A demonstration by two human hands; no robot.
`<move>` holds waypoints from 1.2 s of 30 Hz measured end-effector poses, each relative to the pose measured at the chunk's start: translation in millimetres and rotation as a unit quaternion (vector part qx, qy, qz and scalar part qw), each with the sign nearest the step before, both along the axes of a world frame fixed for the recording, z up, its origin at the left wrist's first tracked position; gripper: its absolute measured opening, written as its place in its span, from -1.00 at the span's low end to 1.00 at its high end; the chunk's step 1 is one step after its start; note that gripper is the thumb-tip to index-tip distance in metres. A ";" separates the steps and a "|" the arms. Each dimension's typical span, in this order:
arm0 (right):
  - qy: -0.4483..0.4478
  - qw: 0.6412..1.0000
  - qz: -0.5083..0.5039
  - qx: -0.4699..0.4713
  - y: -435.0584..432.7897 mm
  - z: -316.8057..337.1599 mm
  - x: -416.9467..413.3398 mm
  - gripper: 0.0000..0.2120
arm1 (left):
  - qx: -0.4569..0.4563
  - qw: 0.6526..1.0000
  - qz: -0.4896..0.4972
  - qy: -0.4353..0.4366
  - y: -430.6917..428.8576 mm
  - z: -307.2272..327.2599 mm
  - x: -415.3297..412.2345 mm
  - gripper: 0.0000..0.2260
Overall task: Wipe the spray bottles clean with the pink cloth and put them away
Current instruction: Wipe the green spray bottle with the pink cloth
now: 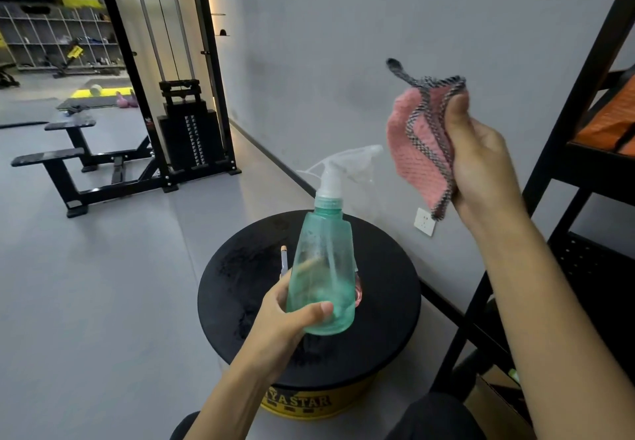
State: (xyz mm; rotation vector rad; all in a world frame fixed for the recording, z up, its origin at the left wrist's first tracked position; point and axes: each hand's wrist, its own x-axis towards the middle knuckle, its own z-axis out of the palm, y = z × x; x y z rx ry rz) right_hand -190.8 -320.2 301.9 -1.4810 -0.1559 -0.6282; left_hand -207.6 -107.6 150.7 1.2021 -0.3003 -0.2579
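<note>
The round black worktop (pixel 378 295) serves as the landmark: a drum-like stand with a yellow lettered band at its base, standing near the grey wall (pixel 343 44). Its far rim lies close to the dark skirting at the wall's foot; its right rim comes close to the black frame of a shelf unit (pixel 556 151). To the left of the worktop the grey floor (pixel 103 285) is open and bare right out to a black cable machine (pixel 185 130) with a weight stack, which stands well apart.

Above the middle of the worktop, the left hand (pixel 285 316) holds the green spray bottle (pixel 324 268) upright, lifted off the surface. Its grip is closed around the bottle's lower body, thumb across the front. The bottle is translucent green, smeared on the outside, with a white trigger head (pixel 338 168) pointing right. I cannot tell whether there is any liquid inside it; a thin dip tube shows through the wall.

Behind the bottle, just over the worktop, a slim lilac stick-like thing (pixel 283 261) shows at the left, and a bit of something pinkish (pixel 358 290) shows at the bottle's right edge; what they are cannot be made out.

Up and to the right of the worktop, in front of the wall, the right hand (pixel 481 164) has its grip closed on the pink cloth (pixel 417 144), pinching it so that the cloth hangs folded, its grey-checked border showing. The cloth is apart from the bottle, just beside the trigger head. On the shelf unit lies something orange (pixel 611 120).
</note>
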 end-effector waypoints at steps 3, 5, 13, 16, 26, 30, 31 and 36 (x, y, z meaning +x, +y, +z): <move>-0.009 0.999 0.009 -0.044 14.8 -0.3 13.1 -0.57 | 0.006 1.000 0.000 -0.004 -0.1 -2.1 -2.9 -0.42; -0.011 0.997 0.018 -0.076 22.5 -2.8 16.4 -0.58 | 0.007 1.000 0.002 -0.002 1.5 -2.9 -3.8 -0.41; -0.031 0.952 0.028 -0.305 34.2 -11.1 24.1 -0.30 | 0.027 0.999 0.011 -0.017 9.2 -5.2 -1.9 -0.48; -0.070 0.906 -0.015 -0.417 36.6 -12.5 23.5 -0.43 | 0.023 0.999 0.018 -0.020 9.4 -6.3 -1.7 -0.49; -0.156 0.782 -0.099 -0.596 60.4 -15.2 17.5 -0.44 | 0.004 0.999 0.044 -0.026 6.1 -9.1 0.7 -0.46; -0.133 0.814 -0.081 -0.559 44.6 -16.0 23.3 -0.46 | -0.016 0.998 0.049 -0.022 6.7 -11.0 0.4 -0.51; -0.121 0.826 -0.079 -0.545 39.9 -16.2 24.0 -0.47 | -0.021 0.999 0.048 -0.016 6.7 -11.2 0.2 -0.51; -0.093 0.842 -0.104 -0.521 33.9 -18.4 23.4 -0.61 | 0.005 0.999 0.045 -0.016 6.8 -12.7 1.1 -0.52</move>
